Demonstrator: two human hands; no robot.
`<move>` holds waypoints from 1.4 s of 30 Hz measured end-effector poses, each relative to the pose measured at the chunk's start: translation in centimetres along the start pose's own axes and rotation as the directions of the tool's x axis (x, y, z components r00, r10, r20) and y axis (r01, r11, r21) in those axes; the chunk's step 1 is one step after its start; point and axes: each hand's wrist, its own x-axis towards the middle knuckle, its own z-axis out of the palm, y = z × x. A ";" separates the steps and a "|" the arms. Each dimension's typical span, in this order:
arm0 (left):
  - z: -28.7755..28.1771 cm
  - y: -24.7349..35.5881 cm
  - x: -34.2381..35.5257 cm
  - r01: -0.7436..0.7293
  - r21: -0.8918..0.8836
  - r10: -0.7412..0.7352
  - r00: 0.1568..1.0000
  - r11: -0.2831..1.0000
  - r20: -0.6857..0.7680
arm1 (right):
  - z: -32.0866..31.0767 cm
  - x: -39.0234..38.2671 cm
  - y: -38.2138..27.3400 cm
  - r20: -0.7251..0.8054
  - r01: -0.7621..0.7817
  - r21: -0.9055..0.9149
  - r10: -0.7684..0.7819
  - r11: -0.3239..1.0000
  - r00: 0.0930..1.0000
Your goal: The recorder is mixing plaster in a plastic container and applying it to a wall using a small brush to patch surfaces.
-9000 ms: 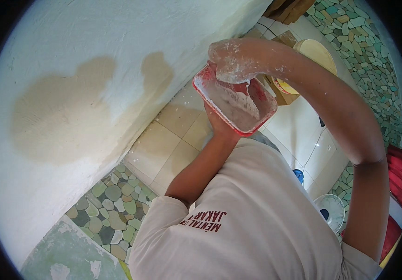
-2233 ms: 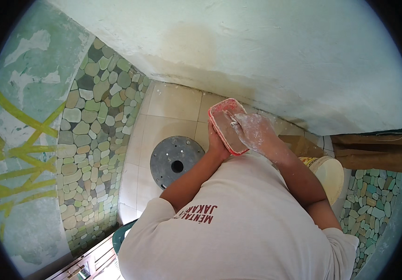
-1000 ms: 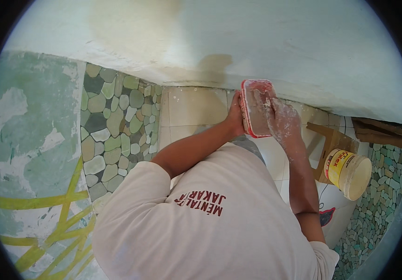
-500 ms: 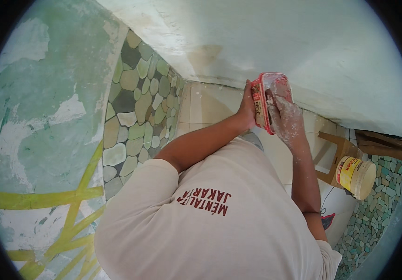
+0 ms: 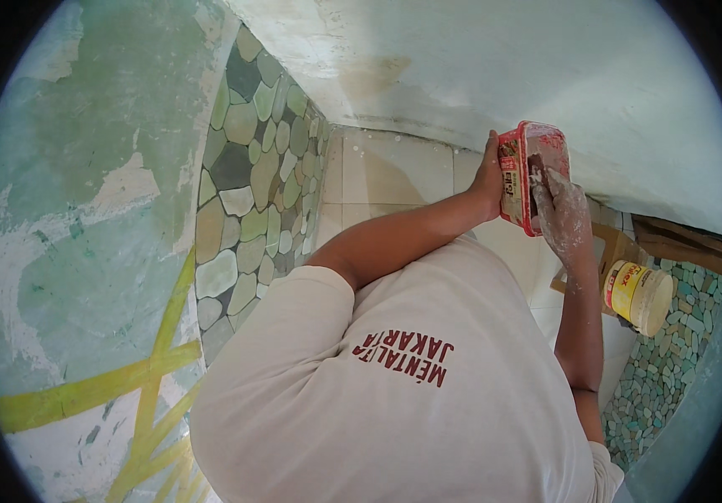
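A red rectangular plastic tub (image 5: 511,186), smeared with white paste around its rim and inside, is tilted so that its opening faces right. My left hand (image 5: 486,184) grips it from its left side, the fingers going out of sight behind it. White residue coats my right hand (image 5: 568,220), which reaches into the tub's opening with fingers bent. A dark edge shows by those fingertips; whether it is a tool or shadow is unclear.
Ahead rises a pale wall (image 5: 495,67). Pebble tiling (image 5: 252,168) and a green, patchy wall (image 5: 84,168) with yellow stripes lie left. At right are a yellow-and-white bucket (image 5: 650,303), a brown cardboard piece (image 5: 616,247) and greenish stone tiling (image 5: 671,360).
The tub and both my hands have shifted right in the view, along with my torso. My left hand keeps its hold, and my right hand stays at the opening.
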 end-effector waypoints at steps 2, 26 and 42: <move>-0.2 0.0 -0.2 0.013 0.004 -0.013 1.000 1.000 -0.022 | 0.9 -0.6 0.6 -0.073 0.033 0.074 -0.028 0.997 0.997; -4.1 -3.0 -2.1 0.010 -0.010 -0.010 0.999 1.000 0.034 | 2.7 -4.5 -0.6 -0.153 -0.078 -0.164 0.052 0.983 0.987; -1.0 -1.2 -0.6 -0.002 -0.092 0.027 0.962 0.996 0.272 | 0.1 -4.6 -0.5 -0.279 -0.183 0.057 0.192 0.981 0.941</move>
